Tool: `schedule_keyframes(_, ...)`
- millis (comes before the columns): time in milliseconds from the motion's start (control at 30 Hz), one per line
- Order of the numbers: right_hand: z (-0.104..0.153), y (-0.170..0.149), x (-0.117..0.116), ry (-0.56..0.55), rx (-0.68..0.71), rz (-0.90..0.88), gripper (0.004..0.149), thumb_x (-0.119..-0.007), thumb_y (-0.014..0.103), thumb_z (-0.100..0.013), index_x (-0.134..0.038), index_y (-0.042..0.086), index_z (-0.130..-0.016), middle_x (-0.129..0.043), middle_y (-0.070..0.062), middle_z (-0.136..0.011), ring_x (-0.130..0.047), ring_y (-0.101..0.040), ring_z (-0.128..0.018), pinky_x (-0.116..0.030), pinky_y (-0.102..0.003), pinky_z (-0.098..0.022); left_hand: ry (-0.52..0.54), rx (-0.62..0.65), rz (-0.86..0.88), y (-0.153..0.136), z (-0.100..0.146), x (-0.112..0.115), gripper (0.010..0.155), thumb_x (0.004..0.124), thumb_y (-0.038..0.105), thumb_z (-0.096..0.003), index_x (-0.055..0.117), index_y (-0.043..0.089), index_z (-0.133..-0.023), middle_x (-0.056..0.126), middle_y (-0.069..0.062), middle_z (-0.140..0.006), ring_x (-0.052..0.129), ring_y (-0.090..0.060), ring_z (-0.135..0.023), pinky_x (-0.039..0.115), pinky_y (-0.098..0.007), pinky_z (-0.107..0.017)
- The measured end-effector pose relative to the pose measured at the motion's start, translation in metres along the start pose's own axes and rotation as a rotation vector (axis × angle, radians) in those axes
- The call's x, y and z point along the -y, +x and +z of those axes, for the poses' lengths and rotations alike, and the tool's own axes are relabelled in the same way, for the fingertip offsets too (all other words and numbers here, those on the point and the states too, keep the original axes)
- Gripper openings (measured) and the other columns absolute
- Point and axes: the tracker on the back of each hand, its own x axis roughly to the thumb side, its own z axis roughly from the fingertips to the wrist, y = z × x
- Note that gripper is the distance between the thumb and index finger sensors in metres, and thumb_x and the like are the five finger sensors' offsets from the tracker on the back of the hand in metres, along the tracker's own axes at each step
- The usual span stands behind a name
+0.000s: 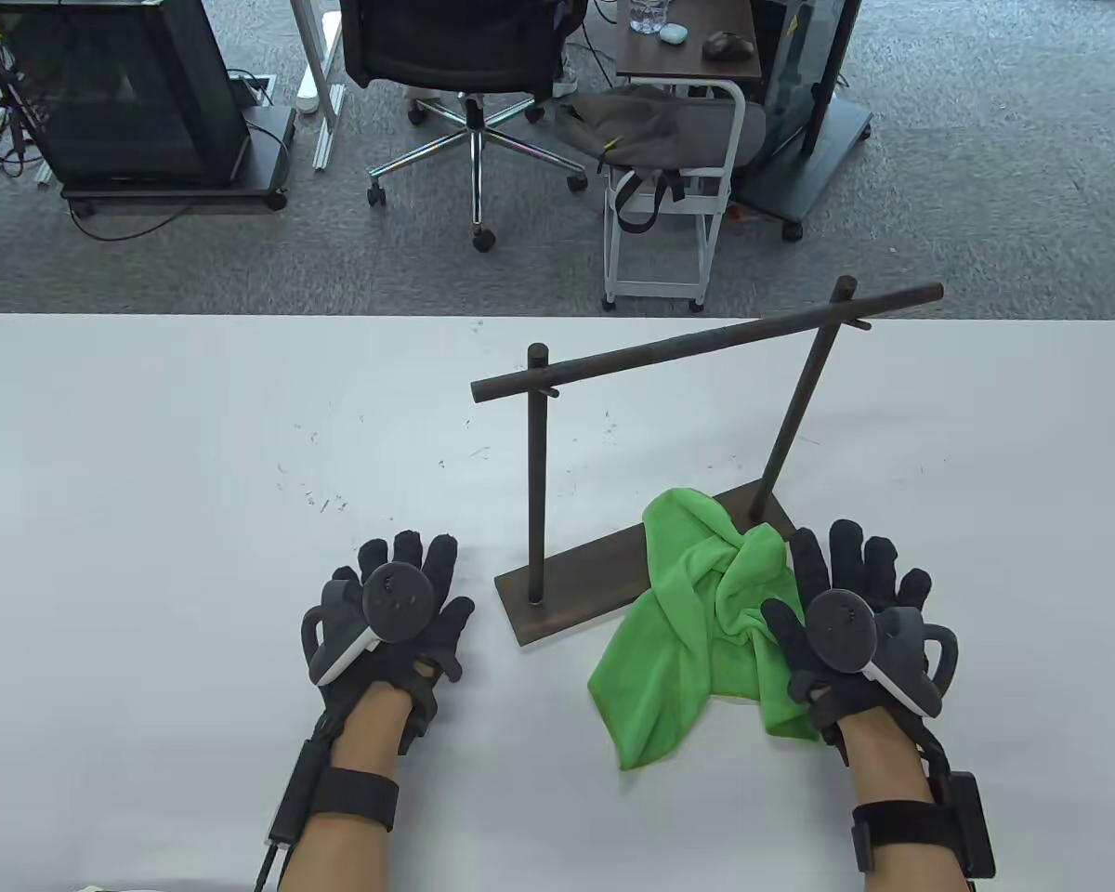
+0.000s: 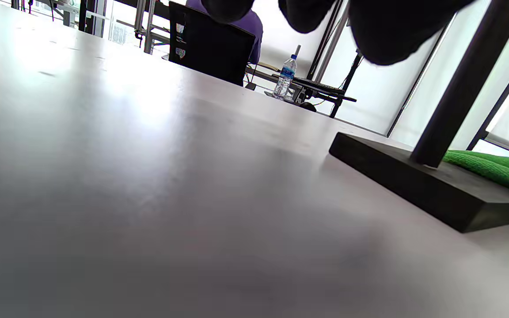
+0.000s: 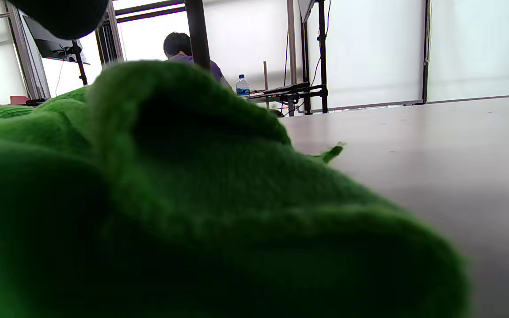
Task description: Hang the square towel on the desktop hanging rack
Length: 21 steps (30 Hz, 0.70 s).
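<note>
Left hand [image 1: 392, 606] lies flat, fingers spread; right hand [image 1: 853, 621] hides the towel's [image 1: 697, 632] edge, grip unclear.

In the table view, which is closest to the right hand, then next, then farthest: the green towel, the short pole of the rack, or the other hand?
From the right hand, in the table view:
1. Green towel: touching it, just to its left.
2. Short pole of the rack: farther left, standing on the dark base.
3. Left hand: farthest, flat on the table past the rack's base.
</note>
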Motion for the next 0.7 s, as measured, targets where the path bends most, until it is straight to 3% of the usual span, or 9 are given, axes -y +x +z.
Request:
schedule_keyframes(533,-0.0004,0.0002,-0.0007,0.046,-0.005,-0.027,0.075,-0.061,0.064,-0.050,-0.011,0.040,-0.100,-0.011,-0.013,-0.115,-0.026,-0.054,-0.102,-0.023,-0.079,-0.061,-0.004,0.017,0.059,0.0020,-0.0008,-0.0016,0.072,0.075,0.051,-0.0515,0.049,0.025,-0.113,0.036,-0.015,-0.115,0.024,-0.057,-0.105,0.018,-0.072,-0.061)
schedule_keyframes(700,0.0004,0.0024,0.0003,0.052,0.006,-0.028,0.076,-0.061,0.065,-0.049,-0.011,0.039,-0.100,-0.011,-0.014,-0.115,-0.025,-0.060,-0.099,-0.023,-0.080,-0.060,-0.025,0.019,0.081,0.0021,-0.0009,0.0015,0.072,0.075,0.051,-0.0515,0.049,0.025,-0.113,0.036,-0.015,-0.115,0.025,-0.057,-0.105,0.018,-0.072,-0.061)
